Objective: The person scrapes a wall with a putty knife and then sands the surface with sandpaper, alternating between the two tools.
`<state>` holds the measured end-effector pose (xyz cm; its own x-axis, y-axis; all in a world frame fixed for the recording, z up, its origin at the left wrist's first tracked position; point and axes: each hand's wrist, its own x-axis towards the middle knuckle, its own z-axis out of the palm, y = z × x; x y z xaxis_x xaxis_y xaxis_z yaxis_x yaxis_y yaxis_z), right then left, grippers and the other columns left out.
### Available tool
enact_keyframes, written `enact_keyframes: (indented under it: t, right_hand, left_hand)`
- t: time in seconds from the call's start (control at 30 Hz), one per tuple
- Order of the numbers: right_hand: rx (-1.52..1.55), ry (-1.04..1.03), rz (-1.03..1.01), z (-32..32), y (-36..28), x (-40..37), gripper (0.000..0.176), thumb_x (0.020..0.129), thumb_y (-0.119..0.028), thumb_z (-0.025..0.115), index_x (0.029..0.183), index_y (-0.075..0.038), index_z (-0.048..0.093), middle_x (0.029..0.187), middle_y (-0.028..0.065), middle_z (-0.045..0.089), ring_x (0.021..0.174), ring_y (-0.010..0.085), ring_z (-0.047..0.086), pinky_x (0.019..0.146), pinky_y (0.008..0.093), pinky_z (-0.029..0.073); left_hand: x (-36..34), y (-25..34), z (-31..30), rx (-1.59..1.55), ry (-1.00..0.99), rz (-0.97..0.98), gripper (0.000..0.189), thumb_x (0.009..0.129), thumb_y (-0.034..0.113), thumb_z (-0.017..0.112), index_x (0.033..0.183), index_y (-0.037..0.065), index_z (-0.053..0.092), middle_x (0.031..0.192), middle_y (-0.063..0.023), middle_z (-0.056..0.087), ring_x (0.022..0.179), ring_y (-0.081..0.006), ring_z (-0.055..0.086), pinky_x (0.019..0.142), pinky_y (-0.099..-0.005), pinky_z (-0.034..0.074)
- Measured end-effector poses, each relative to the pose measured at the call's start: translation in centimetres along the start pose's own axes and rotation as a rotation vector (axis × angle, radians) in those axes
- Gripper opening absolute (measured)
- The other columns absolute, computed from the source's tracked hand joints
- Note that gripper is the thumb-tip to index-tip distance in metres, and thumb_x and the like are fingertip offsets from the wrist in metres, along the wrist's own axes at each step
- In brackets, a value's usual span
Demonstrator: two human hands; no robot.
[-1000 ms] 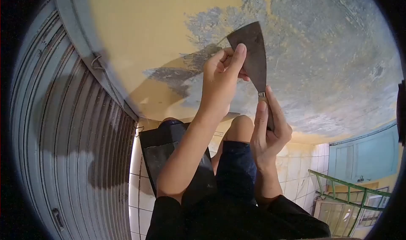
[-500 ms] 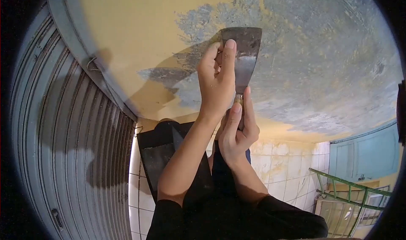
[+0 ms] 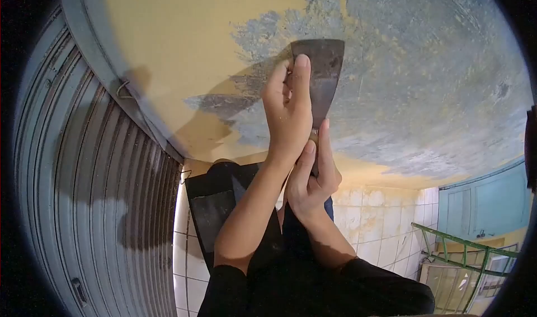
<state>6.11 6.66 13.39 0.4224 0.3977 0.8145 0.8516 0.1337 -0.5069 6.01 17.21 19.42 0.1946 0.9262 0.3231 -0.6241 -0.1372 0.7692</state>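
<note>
One dark, worn scraper (image 3: 327,65), left hand (image 3: 288,116) gripping its blade, right hand (image 3: 313,178) clasping handle

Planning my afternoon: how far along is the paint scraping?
Done: a broad grey patch is scraped bare. In hand: left hand presses the dark metal scraper blade to it; right hand grips the handle. Left: the yellow painted area toward the grey ribbed shutter.

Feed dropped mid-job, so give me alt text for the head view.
Both hands hold a scraper against a yellow painted surface with grey scraped patches: the left hand presses its fingers on the blade, the right hand grips the handle. A ribbed metal shutter stands at left.
</note>
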Motion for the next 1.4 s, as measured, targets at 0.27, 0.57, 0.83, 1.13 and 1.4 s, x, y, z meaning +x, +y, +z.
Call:
enact_keyframes:
  t: [0.27,0.57,0.83,1.13,1.4]
  right_hand:
    - [-0.056,-0.042,0.12,-0.2,-0.9,0.0,0.048,0.097,0.009,0.06,0.144,0.014,0.056,0.082,0.0204,0.074,0.053,0.0231,0.059,0.055,0.0334,0.046]
    - [-0.002,0.003,0.113,-0.1,-0.8,0.0,0.048,0.101,0.005,0.06,0.148,0.01,0.055,0.095,0.0216,0.077,0.064,0.0187,0.066,0.061,0.0302,0.051]
    - [0.042,0.027,0.171,-0.3,-0.9,-0.2,0.047,0.1,0.006,0.061,0.147,0.01,0.056,0.088,0.0181,0.075,0.059,0.0137,0.058,0.059,0.0277,0.048]
    - [-0.056,-0.067,0.162,-1.1,-0.5,0.1,0.047,0.099,0.007,0.062,0.145,0.01,0.057,0.084,0.0171,0.074,0.055,0.0163,0.057,0.056,0.0282,0.047]
    - [-0.08,-0.034,0.027,-0.8,-0.9,1.1,0.044,0.106,0.001,0.057,0.149,0.009,0.054,0.074,-0.0006,0.061,0.062,0.0001,0.043,0.054,0.0202,0.034]
  left_hand:
    - [0.0,0.3,-0.3,-0.031,-0.015,-0.054,0.041,0.11,0.033,0.061,0.079,0.009,0.052,0.07,0.0106,0.038,0.064,-0.001,0.03,0.056,-0.026,0.023]
    - [-0.1,0.3,-0.1,-0.032,-0.024,-0.035,0.042,0.11,0.035,0.061,0.079,0.008,0.053,0.07,0.0098,0.039,0.065,-0.0022,0.033,0.057,-0.0258,0.025]
    - [-0.3,1.2,-0.2,0.011,-0.041,-0.121,0.041,0.109,0.039,0.063,0.082,0.008,0.057,0.074,0.0099,0.042,0.07,-0.0024,0.035,0.061,-0.0244,0.027]
    - [-0.1,0.0,0.0,0.037,-0.044,-0.029,0.043,0.109,0.036,0.062,0.078,0.008,0.054,0.069,0.0097,0.039,0.065,-0.002,0.032,0.057,-0.0259,0.024]
    - [0.9,0.5,-0.3,0.056,-0.022,-0.013,0.046,0.109,0.038,0.062,0.076,0.007,0.053,0.068,0.0087,0.039,0.064,-0.003,0.033,0.056,-0.0267,0.025]
